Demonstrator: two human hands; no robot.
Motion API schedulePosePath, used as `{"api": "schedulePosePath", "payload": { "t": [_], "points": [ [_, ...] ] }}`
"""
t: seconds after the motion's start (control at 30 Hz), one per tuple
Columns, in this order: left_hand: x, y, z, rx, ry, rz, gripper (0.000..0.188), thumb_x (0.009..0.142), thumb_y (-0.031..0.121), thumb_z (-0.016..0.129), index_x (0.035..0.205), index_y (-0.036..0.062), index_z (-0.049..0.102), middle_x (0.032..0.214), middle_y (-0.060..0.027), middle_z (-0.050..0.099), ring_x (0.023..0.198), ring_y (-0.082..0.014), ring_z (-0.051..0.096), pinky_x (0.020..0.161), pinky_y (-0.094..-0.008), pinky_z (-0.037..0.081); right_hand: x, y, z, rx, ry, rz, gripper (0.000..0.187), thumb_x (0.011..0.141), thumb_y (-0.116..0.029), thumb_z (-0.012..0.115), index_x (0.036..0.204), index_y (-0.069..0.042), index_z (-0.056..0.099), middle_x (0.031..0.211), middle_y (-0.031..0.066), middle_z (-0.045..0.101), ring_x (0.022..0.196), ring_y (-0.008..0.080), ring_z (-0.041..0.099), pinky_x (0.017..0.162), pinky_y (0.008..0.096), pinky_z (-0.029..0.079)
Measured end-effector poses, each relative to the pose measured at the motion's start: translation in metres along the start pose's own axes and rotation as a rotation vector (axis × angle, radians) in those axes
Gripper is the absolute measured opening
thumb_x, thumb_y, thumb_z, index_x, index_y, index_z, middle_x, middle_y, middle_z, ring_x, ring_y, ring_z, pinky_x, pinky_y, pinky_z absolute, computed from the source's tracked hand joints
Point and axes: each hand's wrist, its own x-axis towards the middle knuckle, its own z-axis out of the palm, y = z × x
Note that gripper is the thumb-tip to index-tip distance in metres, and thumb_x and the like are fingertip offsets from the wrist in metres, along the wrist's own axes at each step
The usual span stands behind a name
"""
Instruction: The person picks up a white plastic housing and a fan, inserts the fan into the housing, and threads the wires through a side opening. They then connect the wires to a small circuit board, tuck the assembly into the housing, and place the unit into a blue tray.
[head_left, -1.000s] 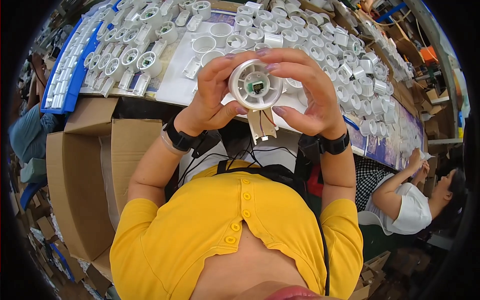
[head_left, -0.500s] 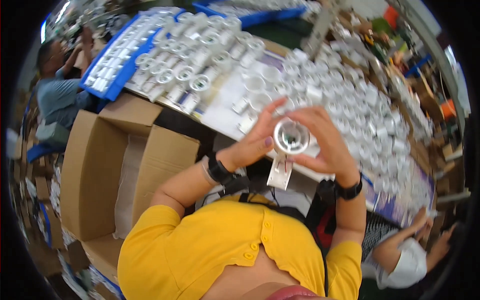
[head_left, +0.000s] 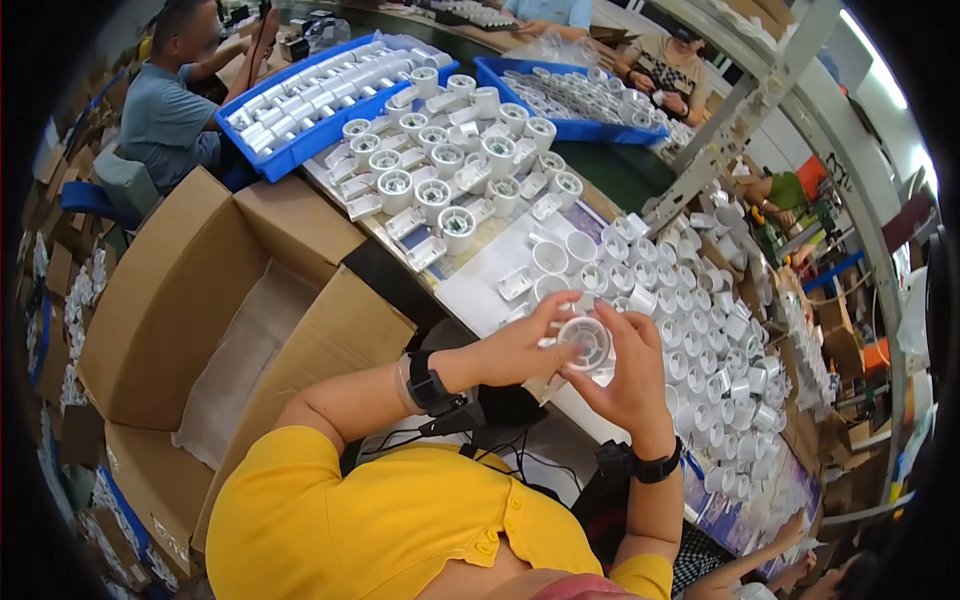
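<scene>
Between my two hands is a white round plastic housing (head_left: 590,338), its open mouth facing up toward me. My left hand (head_left: 520,348) grips it from the left, with the thumb over the opening. My right hand (head_left: 632,372) is closed round its right side. Part of the housing is hidden by the fingers. Just beyond my hands, a few loose white cups (head_left: 549,257) stand on the table. To the far left are several white housings with a flat arm (head_left: 457,222), and green circuit parts show inside them. Many similar white cups (head_left: 690,340) crowd the table at my right.
An open cardboard box (head_left: 165,330) stands at my left. Two blue trays (head_left: 290,160) of white parts lie at the far side. A metal post (head_left: 720,135) rises from the table's far edge. Several people (head_left: 165,110) sit around; one is at the lower right.
My hands and the housing have moved lower in view and turned. The flat arm that hung below the housing no longer shows plainly. The view has tilted, showing more of the far side.
</scene>
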Motion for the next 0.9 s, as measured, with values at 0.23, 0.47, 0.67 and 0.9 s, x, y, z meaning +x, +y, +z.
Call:
{"api": "schedulePosePath", "payload": {
  "t": [0.23,0.47,0.67,0.9],
  "points": [
    [-0.012,0.0,0.0,0.223,-0.098,0.061,0.076,0.089,0.019,0.064,0.144,0.0048,0.013,0.117,-0.0136,0.055,0.099,-0.0144,0.057,0.083,-0.0291,0.048,0.008,-0.012,0.006,-0.16,0.02,-0.038,0.074,0.059,-0.018,0.082,0.125,-0.003,0.052,0.109,0.0103,0.061,0.101,0.0312,0.052,0.089,0.0399,0.043],
    [-0.019,0.018,-0.021,0.066,-0.193,-0.194,0.073,0.088,0.015,0.063,0.142,0.005,0.015,0.106,-0.0109,0.059,0.079,-0.0122,0.061,0.069,-0.0266,0.051,0.009,-0.01,0.01,0.008,0.12,-0.04,0.065,0.066,-0.02,0.08,0.123,-0.006,0.053,0.109,0.0103,0.06,0.1,0.03,0.054,0.089,0.0391,0.042],
    [-0.031,0.045,-0.083,-0.036,0.201,-0.035,0.062,0.081,0.009,0.068,0.135,0.0041,0.037,0.1,-0.0081,0.062,0.076,-0.0122,0.062,0.062,-0.0257,0.053,-0.021,-0.009,-0.008,0.059,0.164,-0.004,0.045,0.069,-0.008,0.073,0.111,-0.003,0.059,0.111,0.0136,0.059,0.101,0.0309,0.055,0.088,0.0385,0.043],
    [-0.033,0.079,-0.246,0.289,0.619,0.05,0.05,0.081,0.01,0.068,0.127,0.0022,0.049,0.106,-0.0067,0.063,0.082,-0.011,0.06,0.069,-0.0247,0.051,-0.097,0.003,-0.022,0.085,0.197,0.282,0.024,0.074,0.001,0.066,0.097,-0.003,0.064,0.108,0.0152,0.061,0.1,0.0302,0.057,0.085,0.0367,0.045]
  ]
}}
